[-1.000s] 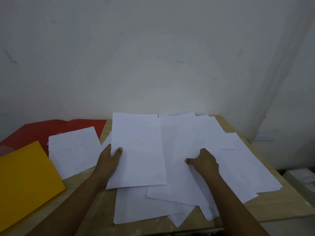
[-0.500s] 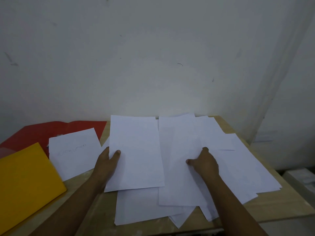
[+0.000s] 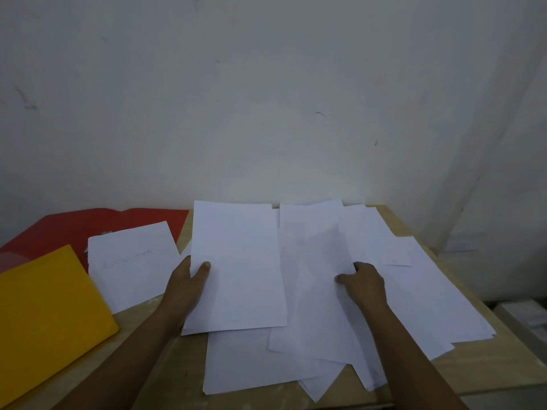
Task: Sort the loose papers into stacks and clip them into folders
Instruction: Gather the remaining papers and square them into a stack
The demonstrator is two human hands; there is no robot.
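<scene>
A wooden surface stands against a pale, scuffed wall. At its left edge lies a yellow folder, partly covering a red folder behind it. A single white sheet with faint handwriting lies over the red folder's near edge, just beside the yellow one. Loose white papers are spread in overlapping layers across the middle and right of the surface, some hanging past its near edge. The left hand pinches the left edge of the top sheet, thumb on top, the other fingers hidden beneath. The right hand rests on the sheet beside it, fingers curled onto the paper; whether it pinches it cannot be told. A pale box sits low at the far right, off the surface. Compared with a second ago, the sheet under the right hand has turned more upright, nearly parallel to the left-hand sheet, and both hands sit about where they were.
</scene>
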